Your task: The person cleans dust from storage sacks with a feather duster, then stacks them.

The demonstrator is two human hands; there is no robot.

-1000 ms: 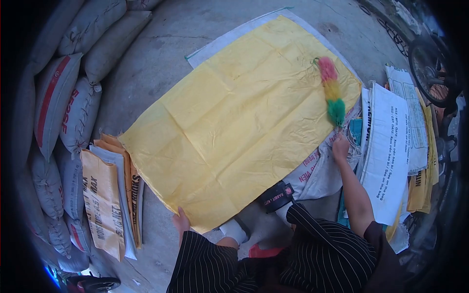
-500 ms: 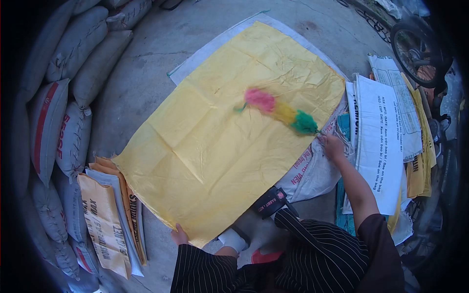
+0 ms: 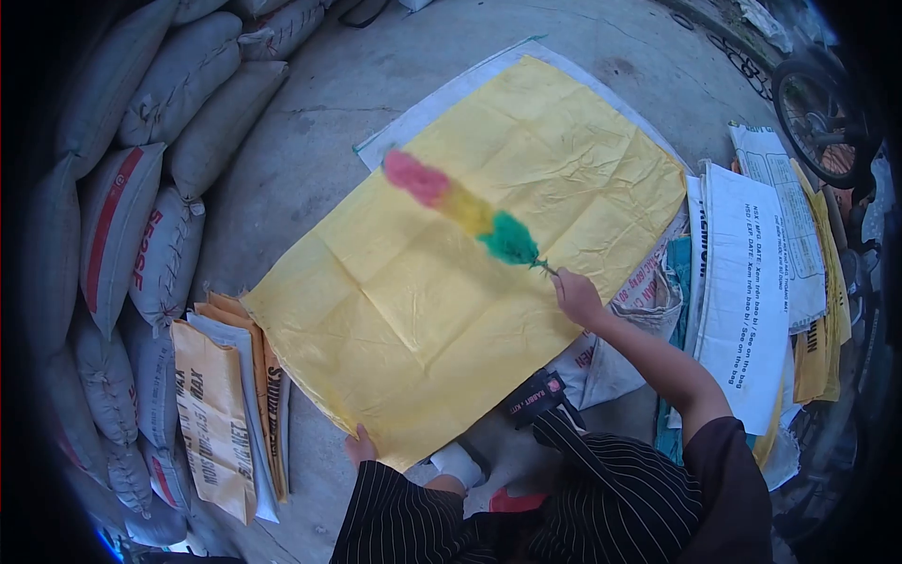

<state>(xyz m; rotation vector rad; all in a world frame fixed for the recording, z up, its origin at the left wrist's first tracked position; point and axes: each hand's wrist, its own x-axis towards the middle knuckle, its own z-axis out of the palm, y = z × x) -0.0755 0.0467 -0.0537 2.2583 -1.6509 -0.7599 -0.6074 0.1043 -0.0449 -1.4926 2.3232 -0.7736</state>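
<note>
A large yellow woven sack [image 3: 376, 310] lies spread flat in front of me, over a white sack [image 3: 470, 80] whose edge shows at the far side. My right hand [image 3: 577, 297] is closed round the thin handle of a fluffy feather duster [image 3: 507, 237], coloured green, yellow and pink. The duster stretches to the upper left across the sack, its pink end blurred by motion. At the near left corner, my left hand [image 3: 361, 446] grips the edge of the yellow sack, fingers on top of it.
Full sacks [image 3: 122, 226] are piled along the left. Folded brown and white sacks [image 3: 216, 414] stand beside them. On the right lies a stack of folded white sacks [image 3: 742, 282], with a bicycle wheel [image 3: 816, 122] behind. A dark box [image 3: 536, 395] sits near my foot.
My right hand has swept the duster leftward over the yellow sack. My left hand keeps its hold at the near corner. The whole view has shifted slightly.
</note>
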